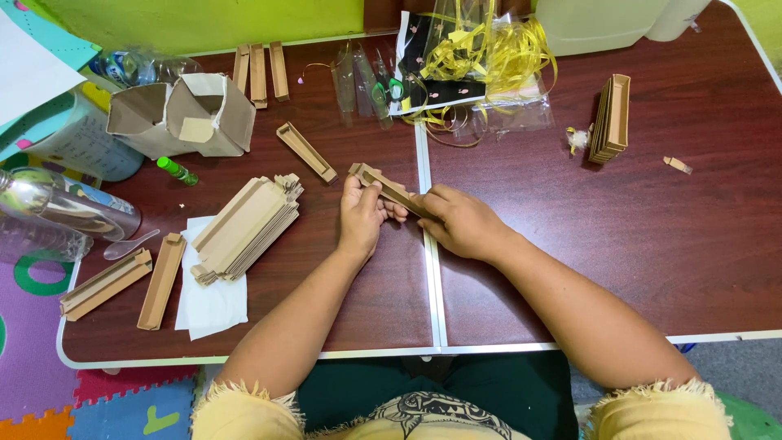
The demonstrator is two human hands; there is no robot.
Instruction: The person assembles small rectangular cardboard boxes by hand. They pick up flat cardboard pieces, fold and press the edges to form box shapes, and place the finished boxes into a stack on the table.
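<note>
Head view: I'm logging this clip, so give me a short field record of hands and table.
left hand: grips one end of the folded cardboard strip
right hand: grips the strip's other end
flat cardboard stack: left of the hands, on white paper
yellow ribbon: far edge of table

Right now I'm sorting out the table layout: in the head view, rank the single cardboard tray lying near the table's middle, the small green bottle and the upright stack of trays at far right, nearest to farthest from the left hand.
1. Single cardboard tray, just up-left of the left hand.
2. Small green bottle, farther left, below the open cardboard box.
3. Upright stack of trays, far right, beyond the right hand.
</note>
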